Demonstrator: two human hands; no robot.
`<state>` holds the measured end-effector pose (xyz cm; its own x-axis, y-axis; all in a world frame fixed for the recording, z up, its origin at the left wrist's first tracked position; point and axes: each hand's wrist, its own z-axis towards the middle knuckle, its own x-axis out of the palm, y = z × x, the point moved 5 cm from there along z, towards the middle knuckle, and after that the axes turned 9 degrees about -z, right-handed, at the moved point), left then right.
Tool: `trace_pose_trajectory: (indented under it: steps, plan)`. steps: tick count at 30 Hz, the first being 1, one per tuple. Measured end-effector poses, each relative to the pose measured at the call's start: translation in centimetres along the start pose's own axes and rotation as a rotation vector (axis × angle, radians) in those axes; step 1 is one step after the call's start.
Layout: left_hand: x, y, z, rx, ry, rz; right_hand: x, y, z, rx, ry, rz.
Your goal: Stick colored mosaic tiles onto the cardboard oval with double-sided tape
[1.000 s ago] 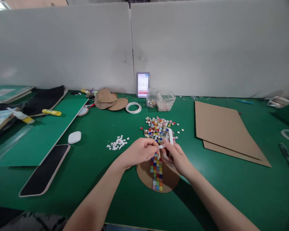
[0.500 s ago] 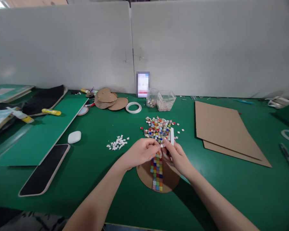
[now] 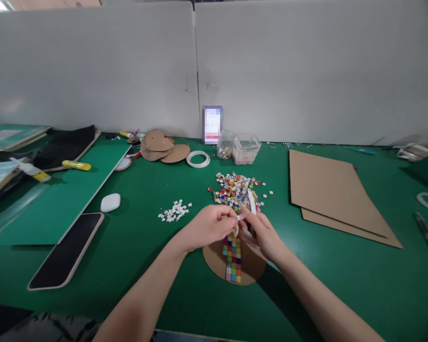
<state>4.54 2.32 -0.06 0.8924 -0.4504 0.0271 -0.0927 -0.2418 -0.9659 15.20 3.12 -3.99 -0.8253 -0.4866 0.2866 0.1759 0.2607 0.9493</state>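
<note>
My right hand [image 3: 266, 232] is closed around a thin roll of white tape [image 3: 251, 201], held tilted so its edge shows above the fingers. With fingertips pressed together, my left hand [image 3: 214, 225] pinches the loose end of that tape, and a short white stretch runs between both hands. Directly below lies a round cardboard disc [image 3: 251, 270], partly covered by my hands. Down it runs a band of small coloured mosaic tiles [image 3: 233, 261]. Just beyond my fingers is a heap of loose mosaic tiles [image 3: 231, 187]. Small white paper bits [image 3: 174, 211] are scattered left of my left hand.
At the back stand a lit phone [image 3: 212, 124], a clear cup [image 3: 225, 146] and a clear box [image 3: 247, 149]. Cardboard discs [image 3: 157, 146] and white tape rolls [image 3: 198, 159] lie left of them. Cardboard sheets [image 3: 328, 194] lie right; a dark phone [image 3: 67, 251] and white case [image 3: 110, 203] lie left.
The tape roll has turned slightly in my right hand and its top leans a little more to the left. My hands otherwise stay nearly in place over the disc.
</note>
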Motion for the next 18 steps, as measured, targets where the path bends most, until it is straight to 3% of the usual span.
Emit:
trace_pose_trajectory:
  steps: [4, 8, 18]
  plan:
    - [-0.4, 0.2, 0.1, -0.024, 0.016, -0.099, 0.2, 0.5, 0.0, -0.007, 0.024, 0.150]
    - [-1.8, 0.3, 0.2, 0.002, -0.111, -0.091, 0.3, 0.9, -0.1, -0.015, 0.024, 0.155]
    - [-6.5, 0.4, -0.3, -0.013, -0.463, 0.570, 0.2, 1.0, 0.0, -0.058, -0.003, 0.105]
